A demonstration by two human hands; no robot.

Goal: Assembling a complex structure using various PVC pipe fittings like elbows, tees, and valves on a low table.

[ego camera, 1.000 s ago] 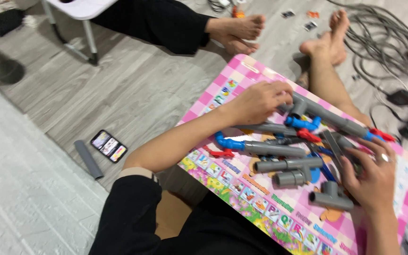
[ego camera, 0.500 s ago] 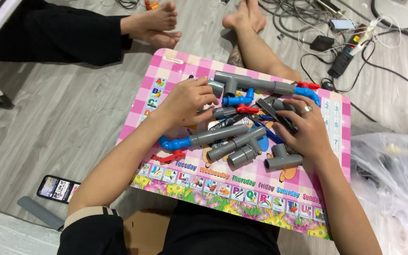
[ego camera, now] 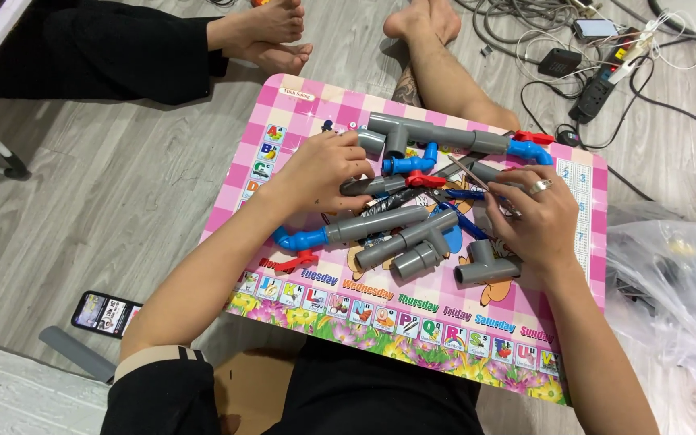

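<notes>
Nearest us, the pink checked plastic lap table [ego camera: 525, 362] sat across our legs. On it, loose grey plastic pipe fittings [ego camera: 412, 246] lay piled mid-board, one long grey pipe with a blue elbow [ego camera: 348, 229] angled toward the left edge. Our right hand [ego camera: 535, 224] was curled over a grey tee fitting [ego camera: 485, 264], fingers bent around it. Our left hand [ego camera: 321, 173] was closed on a dark grey pipe with a red valve handle [ego camera: 388, 184]. Beyond, a long grey tee pipe [ego camera: 437, 135] touched a blue valve [ego camera: 529, 149]. Farther out: a tangle of cables [ego camera: 606, 64], another person's bare feet [ego camera: 271, 36] on the floor.
</notes>
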